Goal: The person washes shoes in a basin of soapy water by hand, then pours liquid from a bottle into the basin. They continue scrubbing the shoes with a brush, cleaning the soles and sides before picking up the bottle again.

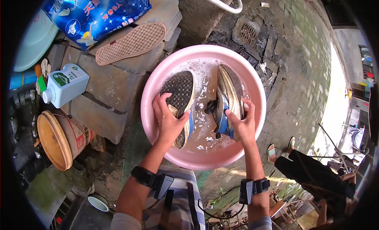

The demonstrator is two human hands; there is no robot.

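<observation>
A pink basin (pixel 203 165) of murky, sudsy water is in front of me. My left hand (pixel 169 118) grips one shoe (pixel 179 89), its dark, studded sole turned up. Fingers lie over the sole and the thumb is at its side. On the right, my right hand (pixel 241 121) holds another shoe (pixel 229 85), tipped on its side, with a pale sole edge and blue and black parts. Both shoes sit in the water, apart from each other. Their undersides are hidden by water and suds.
A patterned insole (pixel 131 43) and a blue detergent bag (pixel 98 16) lie on stone slabs at upper left. Below them are a light blue bottle (pixel 66 85) and a bucket (pixel 55 141). A drain grate (pixel 248 33) is beyond the basin. A person (pixel 316 174) in dark clothes is at right.
</observation>
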